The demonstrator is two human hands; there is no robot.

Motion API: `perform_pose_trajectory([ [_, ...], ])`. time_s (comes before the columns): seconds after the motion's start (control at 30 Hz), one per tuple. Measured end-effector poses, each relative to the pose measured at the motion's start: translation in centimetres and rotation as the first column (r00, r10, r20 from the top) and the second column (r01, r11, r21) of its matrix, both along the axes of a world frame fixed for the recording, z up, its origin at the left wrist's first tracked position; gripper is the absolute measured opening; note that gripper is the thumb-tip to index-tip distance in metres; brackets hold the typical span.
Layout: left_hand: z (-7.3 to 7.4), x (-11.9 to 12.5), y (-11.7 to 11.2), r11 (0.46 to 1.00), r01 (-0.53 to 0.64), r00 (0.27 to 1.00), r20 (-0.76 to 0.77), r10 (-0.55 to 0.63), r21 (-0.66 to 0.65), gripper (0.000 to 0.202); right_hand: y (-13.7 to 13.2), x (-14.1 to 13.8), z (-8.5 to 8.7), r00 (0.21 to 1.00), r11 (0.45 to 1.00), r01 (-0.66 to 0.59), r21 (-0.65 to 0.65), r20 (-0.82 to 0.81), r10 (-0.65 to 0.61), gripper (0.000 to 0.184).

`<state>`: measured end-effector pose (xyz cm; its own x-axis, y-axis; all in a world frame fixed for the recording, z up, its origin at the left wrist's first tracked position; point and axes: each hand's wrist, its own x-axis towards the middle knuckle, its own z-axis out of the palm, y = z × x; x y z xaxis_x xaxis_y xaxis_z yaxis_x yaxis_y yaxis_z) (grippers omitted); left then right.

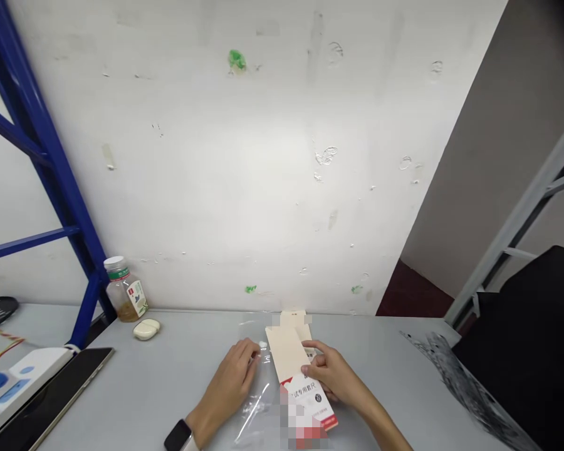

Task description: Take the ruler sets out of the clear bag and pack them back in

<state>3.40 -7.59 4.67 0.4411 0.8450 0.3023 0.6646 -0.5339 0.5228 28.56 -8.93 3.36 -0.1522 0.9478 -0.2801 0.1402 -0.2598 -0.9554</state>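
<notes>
Cream card with a white and red printed lower part makes up a ruler-set packet (pixel 313 401), tilted over the table in front of me. My right hand (pixel 331 374) grips its right side, thumb on the front and the other fingers around the edge. Behind its top lies another cream card piece (pixel 297 319). A clear plastic bag (pixel 258 401) is spread flat left of the packet. My left hand (pixel 230 382) rests at the bag's upper left edge, fingers curled and pinching the film, with a watch on the wrist. Its fingertips are partly hidden.
At the back left stand a jar (pixel 126 291) with a white lid and a small cream case (pixel 146 329). A phone (pixel 51 401) and a white power strip (pixel 23 382) lie at the left. Blue rack bars (pixel 61 169) rise there. A black bag-like object (pixel 531 338) sits at the right.
</notes>
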Motion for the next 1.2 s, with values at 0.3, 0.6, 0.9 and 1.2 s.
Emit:
perform_pose_trajectory([
  [0.3, -0.6, 0.5, -0.3, 0.983, 0.175, 0.983, -0.052, -0.178, -0.058, 0.022, -0.2, -1.4, -0.9, 0.992, 0.994, -0.099, 0.034, -0.08, 0.102, 0.058],
  [0.6, -0.5, 0.6, -0.3, 0.978, 0.21, 0.969, -0.133, -0.208, 0.001, 0.023, -1.0, -2.9, -0.6, 0.994, 0.989, -0.084, 0.121, -0.059, 0.092, 0.022],
  [0.9, -1.4, 0.5, -0.3, 0.966, 0.232, 0.967, -0.138, -0.216, 0.114, 0.027, -1.3, -2.9, -1.3, 0.991, 0.966, -0.116, 0.232, 0.086, 0.099, 0.06],
  [1.2, -2.8, -1.1, 2.8, 0.917, -0.224, 0.747, 0.546, 0.379, -0.331, 0.032, -1.0, -2.9, -1.3, 1.0, 0.967, -0.013, 0.254, 0.008, 0.012, 0.075],
])
